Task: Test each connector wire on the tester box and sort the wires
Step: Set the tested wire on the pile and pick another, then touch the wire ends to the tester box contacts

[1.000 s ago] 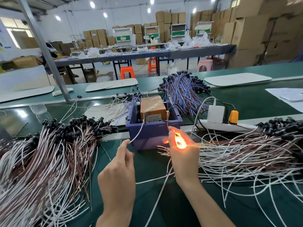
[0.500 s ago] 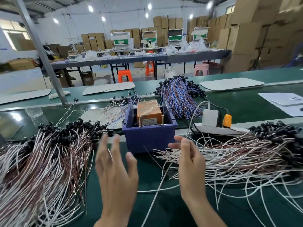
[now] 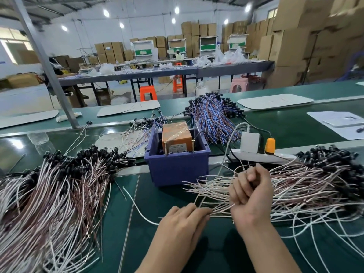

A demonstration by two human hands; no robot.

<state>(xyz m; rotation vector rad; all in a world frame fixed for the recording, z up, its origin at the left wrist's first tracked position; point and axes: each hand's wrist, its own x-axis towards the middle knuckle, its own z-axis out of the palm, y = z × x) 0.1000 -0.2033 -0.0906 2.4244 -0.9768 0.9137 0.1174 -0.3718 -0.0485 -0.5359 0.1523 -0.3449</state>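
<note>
An orange tester box (image 3: 176,138) with two brass posts stands inside a purple bin (image 3: 177,167) at the middle of the green bench. A big pile of white and brown connector wires (image 3: 49,194) lies to the left, another pile (image 3: 307,186) to the right. My right hand (image 3: 251,196) is curled over the left ends of the right pile and grips a few wires there. My left hand (image 3: 182,223) lies lower, its fingers reaching onto the tips of those same wire ends; its exact hold is hard to tell.
A white power strip (image 3: 262,156) with a white adapter and an orange plug sits right of the bin. A bundle of blue and purple wires (image 3: 214,117) lies behind it. Papers (image 3: 338,123) lie at the far right. A metal post (image 3: 47,66) rises at the left.
A second ago both hands held a wire to the tester posts and a lamp glowed at my right hand. They let go, dropped back, and now sit at the right pile's ends.
</note>
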